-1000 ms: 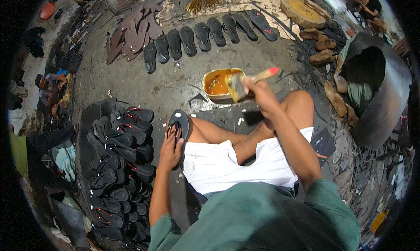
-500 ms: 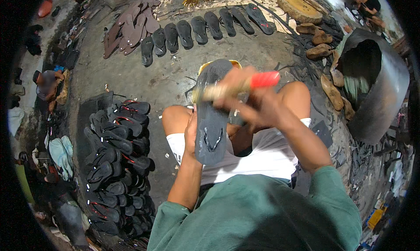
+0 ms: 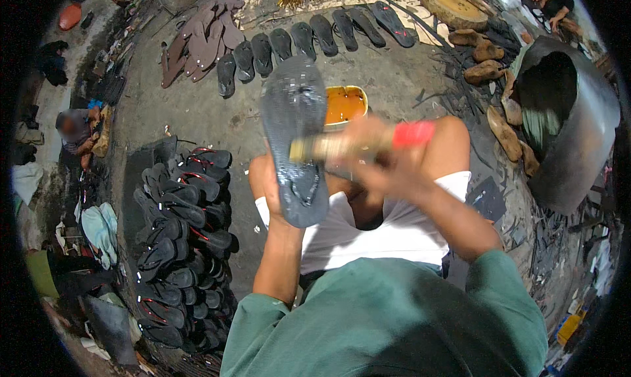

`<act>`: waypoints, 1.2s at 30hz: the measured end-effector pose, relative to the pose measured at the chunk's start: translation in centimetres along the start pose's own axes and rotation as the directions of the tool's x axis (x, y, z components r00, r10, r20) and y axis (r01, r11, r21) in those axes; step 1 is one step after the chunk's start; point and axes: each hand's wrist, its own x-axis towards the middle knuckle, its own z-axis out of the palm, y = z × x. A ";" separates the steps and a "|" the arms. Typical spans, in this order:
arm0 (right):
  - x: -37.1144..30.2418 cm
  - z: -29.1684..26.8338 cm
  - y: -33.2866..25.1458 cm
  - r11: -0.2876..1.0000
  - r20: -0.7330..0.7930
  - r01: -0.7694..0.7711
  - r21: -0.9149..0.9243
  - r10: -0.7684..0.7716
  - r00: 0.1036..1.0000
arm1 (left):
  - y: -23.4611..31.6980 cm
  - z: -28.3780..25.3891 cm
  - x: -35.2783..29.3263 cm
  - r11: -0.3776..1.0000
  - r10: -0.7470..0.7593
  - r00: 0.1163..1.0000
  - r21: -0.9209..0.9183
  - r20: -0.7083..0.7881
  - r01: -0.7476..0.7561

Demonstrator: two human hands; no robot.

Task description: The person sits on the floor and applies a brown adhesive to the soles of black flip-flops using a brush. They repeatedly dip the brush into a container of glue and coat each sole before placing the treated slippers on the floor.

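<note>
My left hand (image 3: 273,191) grips a black sandal sole (image 3: 294,117) from its left edge, its fingers partly hidden behind it. The sole stands out in front of my lap, its face toward me, with a wet shine over much of the surface. Closed round a brush with a red-ended handle (image 3: 414,134), my right hand (image 3: 374,157) is blurred by motion. The pale bristle end lies over the sole's middle. Just beyond my hands, a yellow-rimmed container (image 3: 348,88) holds amber liquid on the ground.
A row of black soles (image 3: 302,38) lies ahead, beside a pile of brown soles (image 3: 210,35). Stacked black sandals (image 3: 177,239) stand at my left. On the right are wooden shoe lasts (image 3: 503,134) and a metal drum (image 3: 572,160). Another person (image 3: 75,130) sits far left.
The sole has shifted slightly left and away from me, and more of its surface now shines. The amber container, mostly covered before, shows beside it. My right hand and brush have moved slightly right.
</note>
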 end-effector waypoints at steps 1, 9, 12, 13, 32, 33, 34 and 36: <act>-1.2 1.1 -0.4 0.965 0.147 0.152 -0.215 -0.122 0.982 | 0.6 -1.7 0.6 0.996 0.008 0.999 0.085 -0.045 -0.004; -2.4 1.0 -1.0 0.843 0.044 0.195 -0.501 -0.200 0.979 | -0.3 3.5 3.7 0.941 0.034 0.999 -0.337 0.020 -0.025; -3.8 0.6 -2.5 0.922 0.274 0.255 -0.291 -0.175 0.946 | 0.9 3.3 4.8 0.958 0.005 1.000 -0.287 0.007 -0.003; -1.5 -0.2 -4.7 0.930 0.352 -0.047 -0.364 0.184 0.918 | 0.9 3.5 5.1 0.950 -0.060 0.998 -0.307 -0.011 0.054; 7.4 -4.2 0.4 0.903 -0.270 -0.214 -0.372 0.115 0.956 | 0.3 2.4 1.1 0.983 -0.171 0.985 -0.068 0.033 0.173; 7.6 -5.3 1.5 0.916 -0.275 -0.229 -0.328 0.140 0.951 | 0.8 2.5 0.4 0.984 -0.160 0.987 -0.076 0.020 0.162; 7.4 -6.2 2.2 0.926 -0.276 -0.246 -0.286 0.167 0.947 | 0.9 2.3 0.5 0.990 -0.138 0.987 -0.009 -0.086 0.138; 6.7 -7.7 1.9 0.942 -0.249 -0.026 -0.334 -0.062 0.966 | 1.3 2.1 0.4 0.981 -0.086 0.951 0.142 -0.298 0.134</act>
